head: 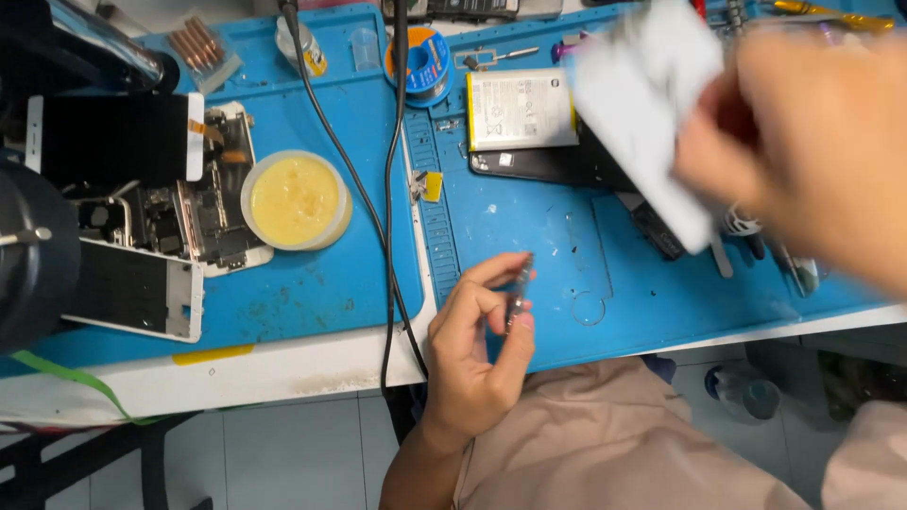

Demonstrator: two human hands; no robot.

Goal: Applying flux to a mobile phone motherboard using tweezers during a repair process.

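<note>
Here the left hand (477, 331) was raised just above the near edge of the blue work mat (529, 236), its fingers curled and the thumb and forefinger pinched on a small slender metal tool (519, 288), probably tweezers, held upright so that the tip stayed free of the mat. The right hand (803, 151), close to the camera and blurred by motion, was closed on a flat white rectangular piece (652, 104), likely a phone back cover or panel, carried tilted above the right part of the mat; its grip was by one edge, which left the broad face exposed.

Beneath that piece lay a phone battery (521, 109) with its pale label upward, resting on a dark opened phone body (557, 165), placed centrally where both hands could reach. A second blue mat (312, 274) to the left held a round tub of yellow paste (296, 199), uncovered and just beside two dismantled phones (161, 217) whose boards were exposed; a dark screen panel lay across the upper one. A spool of solder wire (423, 61) sat at the far edge between the mats, and two black cables (387, 236) ran from the top down over the table's front edge. Small parts at the far right were too blurred to identify.
</note>
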